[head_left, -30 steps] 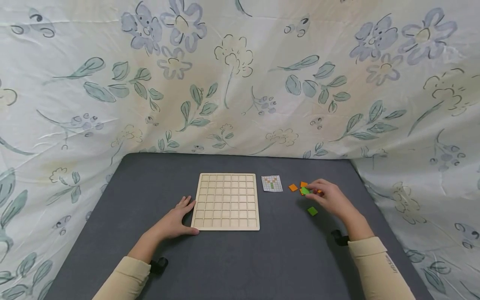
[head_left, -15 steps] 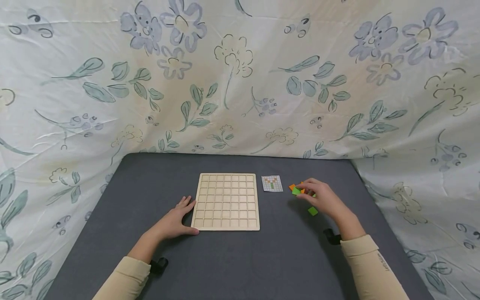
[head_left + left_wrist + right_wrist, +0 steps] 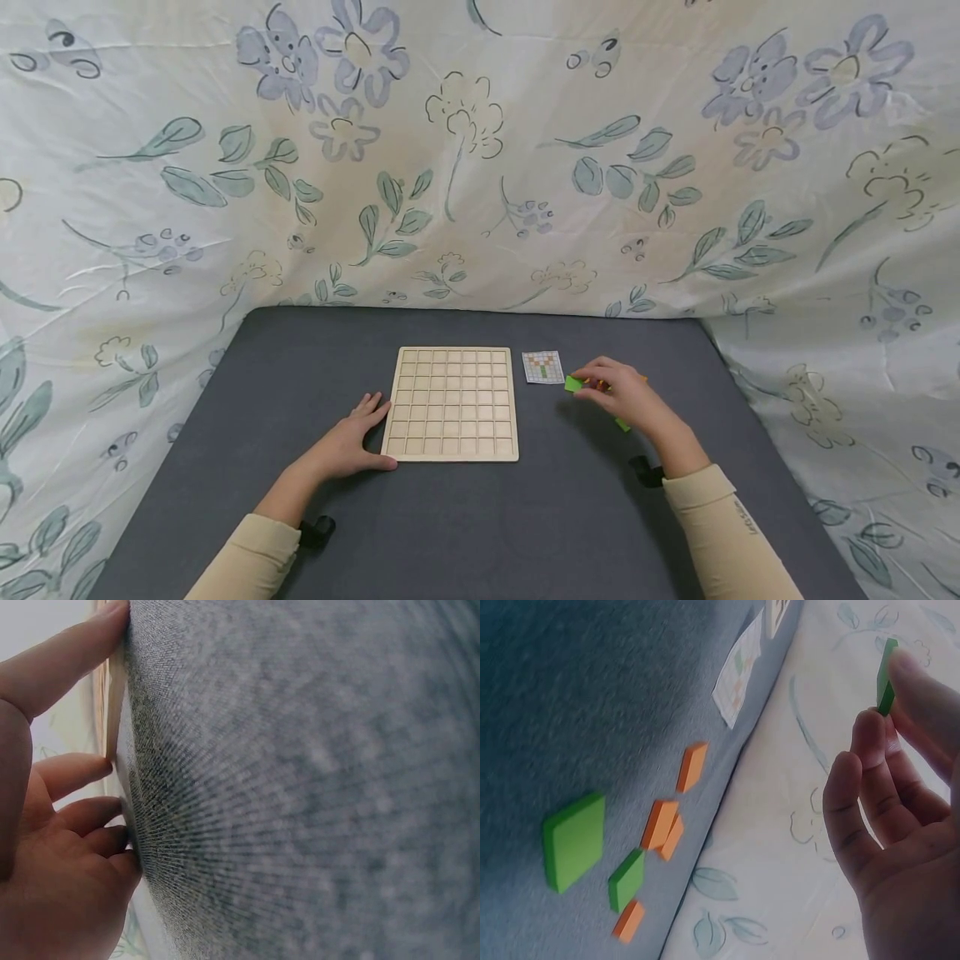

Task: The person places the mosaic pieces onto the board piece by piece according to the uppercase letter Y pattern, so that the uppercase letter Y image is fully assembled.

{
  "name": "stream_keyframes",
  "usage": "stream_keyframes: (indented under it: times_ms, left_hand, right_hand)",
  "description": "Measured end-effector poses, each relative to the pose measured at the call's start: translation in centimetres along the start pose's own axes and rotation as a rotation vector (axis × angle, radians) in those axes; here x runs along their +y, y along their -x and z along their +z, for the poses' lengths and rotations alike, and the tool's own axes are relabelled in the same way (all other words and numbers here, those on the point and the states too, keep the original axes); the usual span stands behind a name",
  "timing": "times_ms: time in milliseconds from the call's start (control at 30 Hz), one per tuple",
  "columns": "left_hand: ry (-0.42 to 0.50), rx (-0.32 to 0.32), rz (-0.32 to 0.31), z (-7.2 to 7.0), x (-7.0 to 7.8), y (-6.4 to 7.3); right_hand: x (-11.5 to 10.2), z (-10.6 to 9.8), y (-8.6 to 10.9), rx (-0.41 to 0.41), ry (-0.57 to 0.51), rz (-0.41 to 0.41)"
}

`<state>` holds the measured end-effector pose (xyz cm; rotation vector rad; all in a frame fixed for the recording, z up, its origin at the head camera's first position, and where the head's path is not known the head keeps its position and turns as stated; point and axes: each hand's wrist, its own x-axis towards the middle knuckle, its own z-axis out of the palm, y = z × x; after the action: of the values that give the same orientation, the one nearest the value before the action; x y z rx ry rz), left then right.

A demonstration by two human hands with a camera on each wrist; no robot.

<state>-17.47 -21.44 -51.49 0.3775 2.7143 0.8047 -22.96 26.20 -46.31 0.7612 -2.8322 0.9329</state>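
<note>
A pale wooden grid board (image 3: 452,405) lies on the dark tabletop in the head view. My left hand (image 3: 347,443) rests at its left side, fingers spread, with thumb and fingertips touching the edge. In the left wrist view that thumb (image 3: 67,660) lies against the board's thin edge (image 3: 114,712). My right hand (image 3: 630,398) pinches a green square tile (image 3: 573,384) between thumb and fingers, held up beside the pattern card (image 3: 543,367). In the right wrist view the pinched green tile (image 3: 886,677) is seen nearly edge-on, raised above the table.
On the table below the right hand lie several orange tiles (image 3: 692,766), one resting on another, and two loose green tiles (image 3: 574,841). The gridded card shows a small coloured pattern. A floral cloth (image 3: 465,167) hangs behind the table's back edge.
My right hand has moved left with the green tile, from over the loose tiles to near the card. My left hand and the board stay in place.
</note>
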Motion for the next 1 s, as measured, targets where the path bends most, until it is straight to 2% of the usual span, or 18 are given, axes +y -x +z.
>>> stream_keyframes:
  times_ms: [167, 400, 533, 733, 1000]
  left_hand:
    - [0.008, -0.003, -0.004, -0.1, 0.1, 0.0]
    - [0.011, -0.001, -0.004, -0.3, 0.0, 0.1]
    - [0.011, -0.002, -0.006, -0.3, -0.1, 0.1]
    - [0.009, -0.006, -0.007, -0.2, 0.0, 0.1]
    - [0.004, -0.011, -0.009, -0.3, 0.0, 0.0]
  right_hand:
    - [-0.6, 0.6, -0.5, -0.006, -0.02, -0.038]
    - [-1.9, 1.5, -1.6, -0.041, -0.06, -0.004]
    - [-2.5, 2.0, -2.2, -0.061, -0.096, -0.025]
    - [-2.7, 2.9, -2.7, -0.069, -0.071, -0.059]
    - [-3.7, 3.9, -3.3, -0.097, -0.105, -0.073]
